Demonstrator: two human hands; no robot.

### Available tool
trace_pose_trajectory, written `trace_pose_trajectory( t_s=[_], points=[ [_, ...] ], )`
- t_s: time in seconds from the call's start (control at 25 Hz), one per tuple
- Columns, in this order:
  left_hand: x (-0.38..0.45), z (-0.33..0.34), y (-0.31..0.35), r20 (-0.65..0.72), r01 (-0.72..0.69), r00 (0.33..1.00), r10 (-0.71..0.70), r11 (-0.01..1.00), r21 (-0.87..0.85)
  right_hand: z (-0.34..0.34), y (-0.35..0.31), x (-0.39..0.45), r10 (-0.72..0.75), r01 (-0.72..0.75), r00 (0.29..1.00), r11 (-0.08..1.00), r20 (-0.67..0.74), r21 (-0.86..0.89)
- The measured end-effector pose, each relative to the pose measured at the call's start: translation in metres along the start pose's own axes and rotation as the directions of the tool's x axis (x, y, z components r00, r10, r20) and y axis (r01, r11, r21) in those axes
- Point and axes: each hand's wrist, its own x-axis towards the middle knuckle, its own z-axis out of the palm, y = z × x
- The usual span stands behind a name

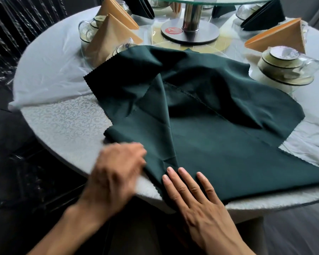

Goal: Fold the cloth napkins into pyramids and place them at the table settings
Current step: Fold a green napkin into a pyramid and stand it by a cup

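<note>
A dark green napkin [210,115] with a zigzag-cut edge lies on a round bench [66,122] covered in a white cloth with a woven scroll pattern. Toward the far edge of the bench the cover looks plain white and glossy. At the far left stand folded napkins in light orange [110,37], and one more in light orange [282,36] at the far right. Beyond them are folded napkins in dark green [142,6]. Clear glass cups [287,65] hold cream-coloured dishes with dark rims. In the centre, a silver metal stand [191,30] carries a red round sticker [170,30].
</note>
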Motion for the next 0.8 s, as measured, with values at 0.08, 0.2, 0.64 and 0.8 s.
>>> trace_pose_trajectory(
  t_s=[0.08, 0.2, 0.64, 0.8],
  points=[
    [-0.040, 0.002, 0.039, 0.219, -0.213, 0.951, 0.219, 0.976, -0.051, -0.003, 0.001, 0.003, -0.003, 0.003, 1.000, 1.000, 0.011, 0.004],
    [-0.052, 0.003, 0.025, 0.414, -0.121, 0.902, 0.120, 0.992, -0.023, -0.004, 0.000, 0.001, -0.002, 0.003, 0.999, 1.000, 0.043, -0.010],
    [-0.005, 0.010, 0.009, 0.212, 0.149, 0.966, -0.151, 0.989, 0.023, -0.005, -0.002, 0.000, 0.007, -0.009, 0.997, 0.999, 0.083, 0.032],
    [-0.013, 0.034, 0.056, 0.234, 0.160, 0.965, -0.116, 0.971, -0.179, -0.010, 0.004, 0.003, -0.041, 0.024, 0.991, 0.990, 0.128, 0.136]
  ],
)
